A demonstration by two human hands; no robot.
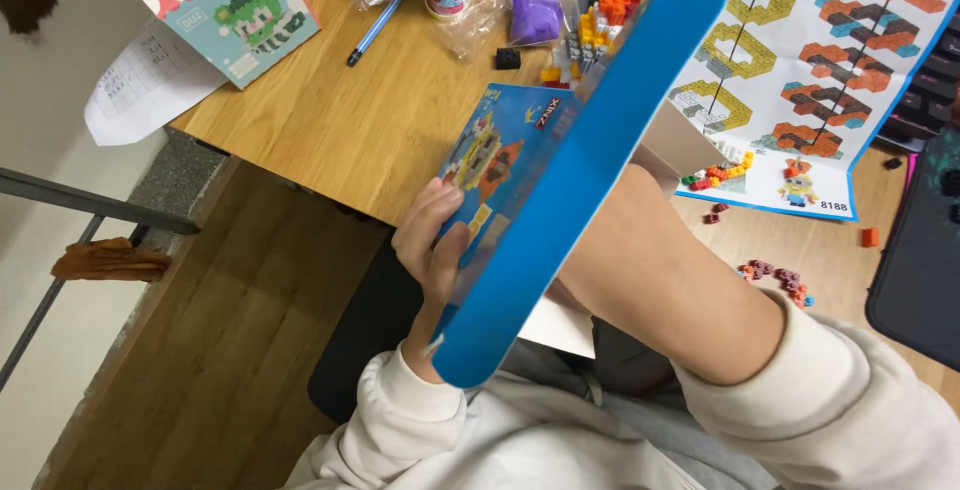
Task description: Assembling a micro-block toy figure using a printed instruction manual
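One left hand (432,245) gripping blue box (580,180) past table edge (300,175), right hand hidden.

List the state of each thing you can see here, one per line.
Blue box: tilted on edge, held off the desk.
Left hand: gripping the box's lower end.
Right hand: hidden behind the box.
Instruction sheet: unfolded, flat.
Purple bricks' bag: lying on the desk.
Blue pen: lying flat.
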